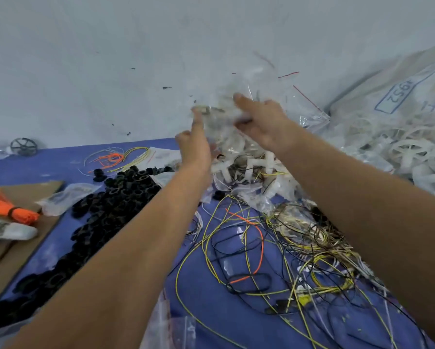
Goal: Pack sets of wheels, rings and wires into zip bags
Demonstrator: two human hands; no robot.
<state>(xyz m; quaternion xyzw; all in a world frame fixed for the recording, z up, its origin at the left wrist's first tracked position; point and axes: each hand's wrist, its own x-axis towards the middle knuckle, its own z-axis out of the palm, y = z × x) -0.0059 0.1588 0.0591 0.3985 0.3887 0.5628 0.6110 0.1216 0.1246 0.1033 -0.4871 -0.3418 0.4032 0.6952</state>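
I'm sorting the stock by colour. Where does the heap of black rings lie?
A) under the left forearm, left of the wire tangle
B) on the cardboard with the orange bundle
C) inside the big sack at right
A: the black rings spread on the blue cloth beneath the left forearm, left of the wire tangle.

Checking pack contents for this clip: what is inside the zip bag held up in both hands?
The zip bag between the left hand and right hand is blurred. Pale, whitish pieces show through the plastic; whether rings or wires are in it cannot be told.
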